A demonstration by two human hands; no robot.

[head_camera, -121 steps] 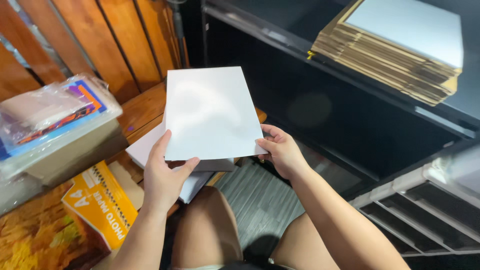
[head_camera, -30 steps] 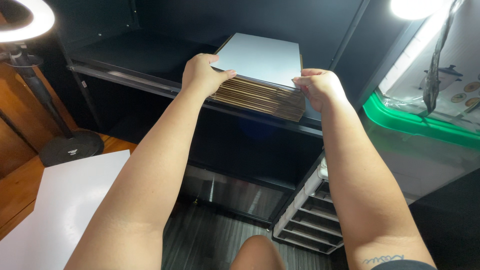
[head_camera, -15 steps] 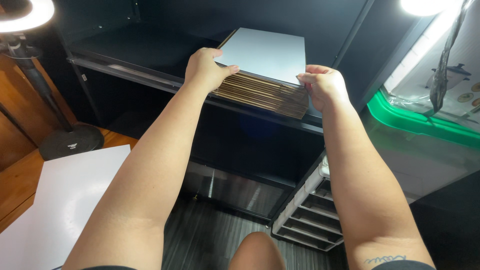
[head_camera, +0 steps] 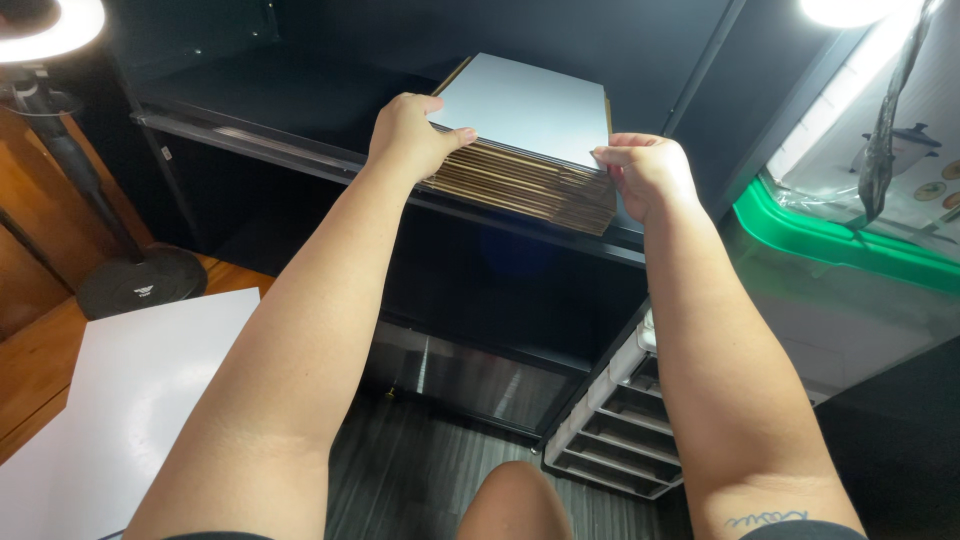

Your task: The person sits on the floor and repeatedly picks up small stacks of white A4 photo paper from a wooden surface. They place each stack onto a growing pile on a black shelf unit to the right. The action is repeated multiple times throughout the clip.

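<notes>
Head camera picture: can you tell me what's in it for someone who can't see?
Two bare arms reach up to a black shelf, the left hand and right hand gripping either side of a stack of flat boards with a white top. A white sheet lies lower left.

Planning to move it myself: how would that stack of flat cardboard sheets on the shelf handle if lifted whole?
The stack holds many sheets, so probably heavy. Its loose, slightly staggered edges suggest layers could slide. Flat sheets look stiff; both the left hand and right hand grip it.
</notes>
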